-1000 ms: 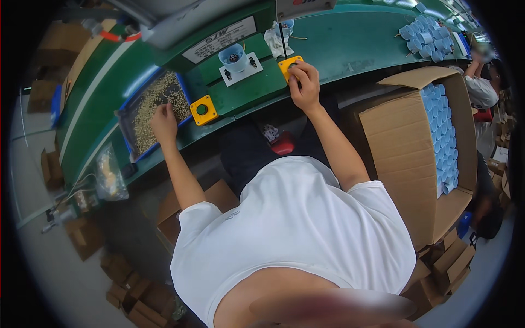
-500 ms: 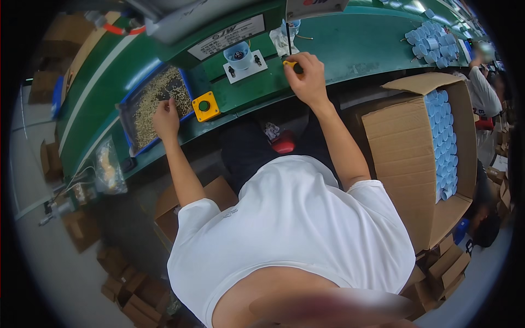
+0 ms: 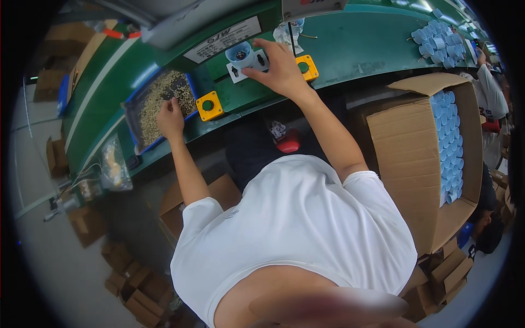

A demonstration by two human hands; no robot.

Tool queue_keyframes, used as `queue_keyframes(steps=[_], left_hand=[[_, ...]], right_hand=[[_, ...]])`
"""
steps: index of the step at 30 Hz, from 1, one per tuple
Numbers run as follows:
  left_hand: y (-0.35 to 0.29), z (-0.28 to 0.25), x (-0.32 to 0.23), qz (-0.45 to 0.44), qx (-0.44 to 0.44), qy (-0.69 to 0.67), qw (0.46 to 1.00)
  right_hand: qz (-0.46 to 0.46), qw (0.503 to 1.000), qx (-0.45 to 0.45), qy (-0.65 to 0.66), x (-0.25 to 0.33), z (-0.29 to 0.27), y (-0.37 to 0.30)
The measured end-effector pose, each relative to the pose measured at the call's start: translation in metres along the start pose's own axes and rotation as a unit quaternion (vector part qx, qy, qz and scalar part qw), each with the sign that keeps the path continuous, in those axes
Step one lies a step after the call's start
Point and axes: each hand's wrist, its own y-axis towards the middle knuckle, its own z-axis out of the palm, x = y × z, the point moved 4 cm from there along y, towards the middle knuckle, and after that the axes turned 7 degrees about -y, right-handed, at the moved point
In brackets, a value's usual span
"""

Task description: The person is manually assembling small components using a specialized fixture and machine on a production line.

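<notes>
My left hand [image 3: 170, 118] rests in a blue tray [image 3: 131, 112] filled with small brass-coloured parts, its fingers curled down among them. My right hand [image 3: 278, 68] reaches across the green bench to a white fixture plate [image 3: 240, 71], its fingers spread beside a pale blue cup-shaped part [image 3: 239, 53] that stands on the plate. Whether the fingers touch the cup I cannot tell. One yellow push-button box [image 3: 209, 105] sits between my two hands, and another yellow box [image 3: 307, 67] is just right of my right wrist.
An open cardboard box [image 3: 415, 158] at my right holds rows of pale blue cups [image 3: 451, 142]. More blue cups [image 3: 437, 37] lie on the green bench [image 3: 361, 44] at the far right. Another person's sleeve [image 3: 492, 90] shows at the right edge. Small cartons [image 3: 136, 290] lie on the floor.
My right hand has moved left from the right yellow box to the white fixture plate and blue cup. My left hand has stayed in the tray of small parts.
</notes>
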Motion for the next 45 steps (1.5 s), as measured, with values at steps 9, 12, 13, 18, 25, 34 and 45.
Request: queue_keyframes(steps=[9, 12, 13, 18, 25, 34, 45], left_hand=[[0.0, -0.001, 0.001, 0.007, -0.016, -0.003, 1.0], [0.002, 0.001, -0.001, 0.012, -0.017, 0.004, 1.0], [0.001, 0.0, 0.0, 0.012, -0.02, 0.0, 1.0], [0.001, 0.0, 0.004, 0.019, -0.023, 0.01, 0.999], [0.0, 0.001, 0.007, 0.009, 0.0, 0.014, 1.0], [0.008, 0.009, 0.026, 0.062, -0.005, -0.015, 0.998], [0.004, 0.01, 0.018, 0.071, 0.008, -0.012, 0.997]], right_hand=[[0.026, 0.993, 0.016, 0.115, 0.005, -0.002, 0.009], [-0.008, 0.996, 0.018, 0.089, 0.008, 0.004, 0.015], [-0.025, 0.997, 0.018, 0.076, 0.009, 0.005, 0.016], [-0.027, 0.988, -0.014, 0.151, 0.014, 0.006, 0.024], [-0.122, 0.989, -0.079, -0.019, 0.025, -0.039, 0.021], [-0.168, 0.97, -0.17, -0.051, 0.007, -0.1, -0.024], [0.181, 0.852, -0.243, 0.428, -0.112, -0.109, -0.054]])
